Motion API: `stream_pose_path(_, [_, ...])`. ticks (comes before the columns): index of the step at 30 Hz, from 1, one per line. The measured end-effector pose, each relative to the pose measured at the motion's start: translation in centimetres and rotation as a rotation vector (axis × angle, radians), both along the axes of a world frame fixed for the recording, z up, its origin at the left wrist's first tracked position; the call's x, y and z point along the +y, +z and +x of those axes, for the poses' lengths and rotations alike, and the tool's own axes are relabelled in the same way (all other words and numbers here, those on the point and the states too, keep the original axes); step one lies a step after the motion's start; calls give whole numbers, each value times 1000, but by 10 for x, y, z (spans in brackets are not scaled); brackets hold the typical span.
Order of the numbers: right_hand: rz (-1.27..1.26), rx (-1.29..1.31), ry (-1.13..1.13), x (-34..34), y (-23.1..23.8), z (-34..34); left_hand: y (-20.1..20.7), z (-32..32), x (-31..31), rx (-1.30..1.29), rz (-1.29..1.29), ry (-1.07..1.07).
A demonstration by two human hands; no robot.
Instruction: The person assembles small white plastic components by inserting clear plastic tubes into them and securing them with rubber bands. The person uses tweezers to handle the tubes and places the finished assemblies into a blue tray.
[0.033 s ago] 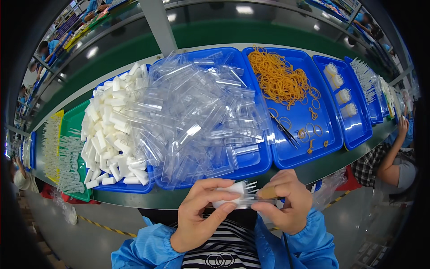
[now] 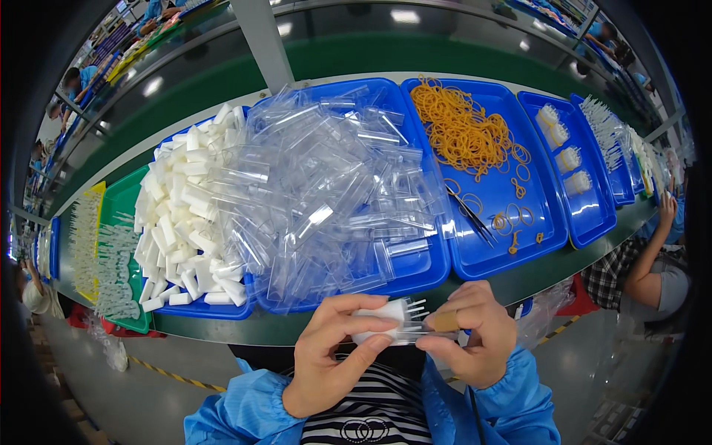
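Two hands meet over a white pronged piece and a clear sleeve

In the head view, the left hand (image 2: 337, 352) grasps a white pronged piece (image 2: 380, 314), its fingers laid over the top and its thumb below, with the thin prongs pointing toward the person's right. The right hand (image 2: 471, 334) pinches a clear sleeve (image 2: 409, 336) between thumb and fingers at the pronged end; a tan wrap (image 2: 446, 320) covers one of its fingers. Glare and the fingers blur that spot, so how far the sleeve covers the prongs is hard to tell. Both pieces are held in front of the striped shirt (image 2: 371, 404), at the near edge of the green bench (image 2: 215, 326).

Beyond the hands, a large blue tray (image 2: 409, 265) bears a heap of loose clear sleeves (image 2: 326, 174), and white blocks (image 2: 178, 211) are piled to its left. Farther left, a green tray (image 2: 121, 194) holds pale spiky pieces (image 2: 116, 259). Right of the large tray, another blue tray (image 2: 547, 204) carries a tangle of orange rubber bands (image 2: 460, 126), with dark tweezers (image 2: 472, 213) lying below them. The next blue tray along (image 2: 595, 216) has three white bundles (image 2: 569, 159) in a row
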State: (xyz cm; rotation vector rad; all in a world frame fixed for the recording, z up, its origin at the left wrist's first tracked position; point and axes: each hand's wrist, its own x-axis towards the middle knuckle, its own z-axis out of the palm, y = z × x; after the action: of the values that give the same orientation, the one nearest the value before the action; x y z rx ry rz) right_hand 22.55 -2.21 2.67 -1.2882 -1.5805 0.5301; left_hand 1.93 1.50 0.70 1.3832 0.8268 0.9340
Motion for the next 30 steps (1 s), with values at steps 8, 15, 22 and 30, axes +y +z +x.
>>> stream_pose_path(8, [118, -168, -13, -7, -4, -2, 8, 8, 4, 83, 116, 35])
stream_pose_path(15, [-188, 99, 110, 6, 8, 21, 18, 14, -2, 151, 192, 65])
stream_pose_path(22, [-145, 27, 81, 8, 5, 13, 18, 13, 0, 152, 268, 0])
stream_pose_path(30, [-276, 388, 29, 2, 6, 22, 7, 0, -1, -263, -55, -80])
